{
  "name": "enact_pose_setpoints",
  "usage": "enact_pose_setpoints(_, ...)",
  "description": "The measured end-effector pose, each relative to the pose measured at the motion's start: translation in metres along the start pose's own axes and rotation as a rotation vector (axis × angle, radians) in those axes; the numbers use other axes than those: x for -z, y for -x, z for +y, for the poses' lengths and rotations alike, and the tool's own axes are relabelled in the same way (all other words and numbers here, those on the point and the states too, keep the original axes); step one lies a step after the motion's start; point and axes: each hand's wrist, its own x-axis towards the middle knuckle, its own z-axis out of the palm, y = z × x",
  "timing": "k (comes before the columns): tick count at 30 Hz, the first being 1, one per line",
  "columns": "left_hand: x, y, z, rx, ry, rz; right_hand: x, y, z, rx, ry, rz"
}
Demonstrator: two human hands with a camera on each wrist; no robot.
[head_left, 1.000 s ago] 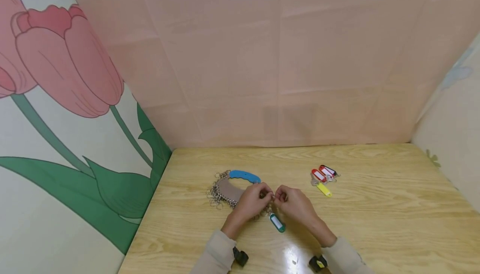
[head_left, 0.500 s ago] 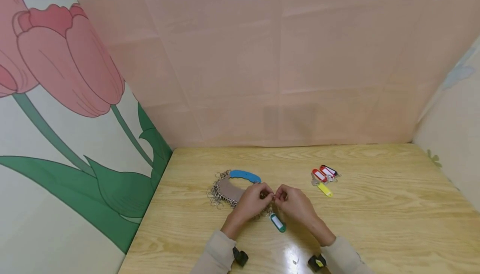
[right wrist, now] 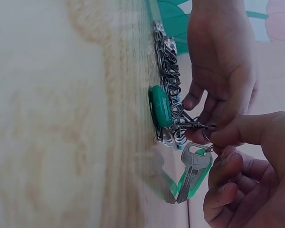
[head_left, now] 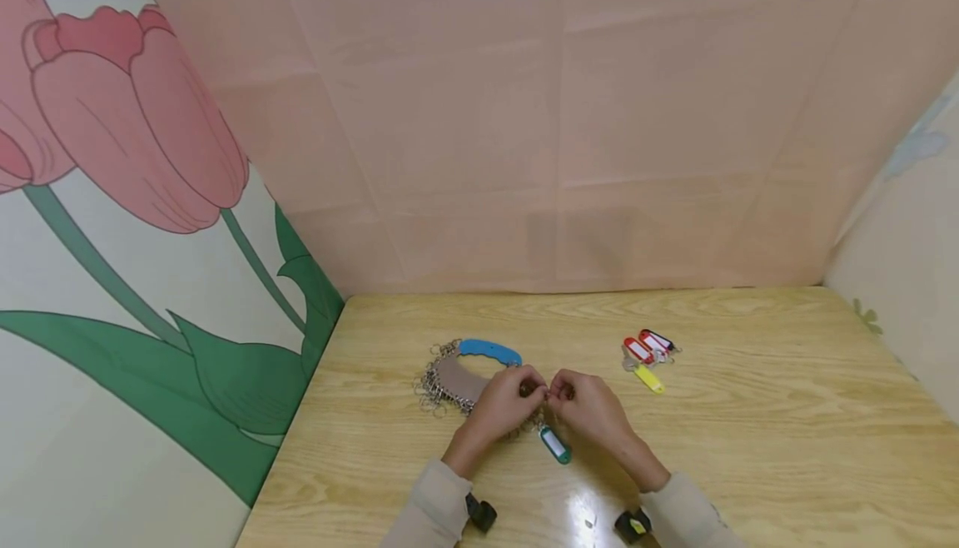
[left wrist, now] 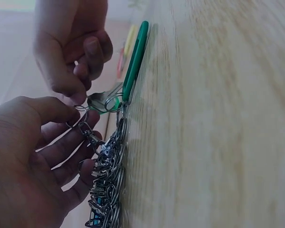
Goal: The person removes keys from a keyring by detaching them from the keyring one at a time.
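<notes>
My left hand [head_left: 504, 405] pinches a small metal split ring [right wrist: 208, 133] hooked to a swivel clasp on a key-ring holder [head_left: 457, 377]. The holder is a curved grey-brown plate with many clasps and rings along its edge and a blue handle [head_left: 489, 351]. Thumb and forefinger of my right hand [head_left: 592, 411] pinch a thin ring touching that split ring. From it hangs a silver key [right wrist: 192, 166] with a light green tag [right wrist: 206, 172] behind. A darker green key tag [head_left: 554, 445] hangs from the holder's near end, resting on the table. The hands hide the holder's right part.
Right of the hands, a loose group of key tags lies on the wooden table [head_left: 749, 431]: two red tags [head_left: 638, 351], a black one [head_left: 663, 336] and a yellow one [head_left: 648, 379], with keys. A pink wall covering [head_left: 464, 132] stands behind.
Both hands stay in nearly the same place, fingertips together at the ring. Only slight finger movement shows; the holder and the loose tags have not moved.
</notes>
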Motion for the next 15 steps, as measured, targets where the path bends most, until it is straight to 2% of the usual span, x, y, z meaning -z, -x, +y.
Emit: enact_pose_setpoints(15, -0.0009, 0.0001, 0.0002, 0.01, -0.001, 0.012, 0.0025, 0.0013, 0.0, 0.031, 0.009, 0.017)
